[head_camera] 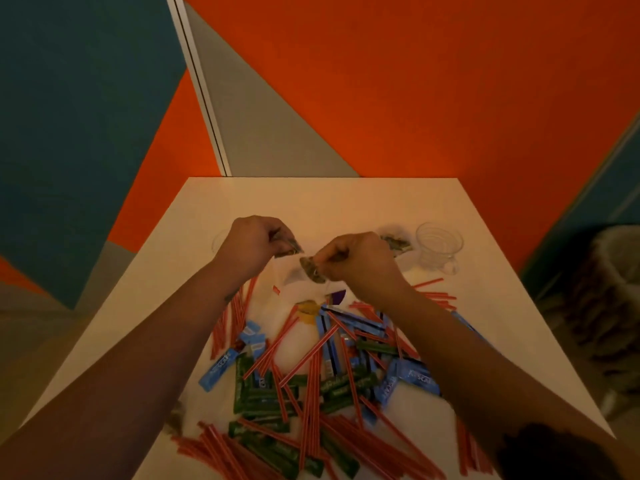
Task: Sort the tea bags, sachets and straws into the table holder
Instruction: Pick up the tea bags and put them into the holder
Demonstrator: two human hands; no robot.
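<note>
Head view: left hand [254, 245] pinches a dark tea bag [289, 247]; right hand [356, 261] pinches another brownish tea bag [311, 270] (both above the white table [485, 306]).

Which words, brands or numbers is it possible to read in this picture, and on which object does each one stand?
"NESCAFE", partly legible: on the blue sachet at the left of the pile.
"NESCAFE", only partly legible: on the blue sachet at the right of the pile.
Green sachets: pale print, too blurred to read.
Dark blue sachets: lettering too small to read.
Red straws, tea bags in the hands and clear cup: no text visible.
</note>
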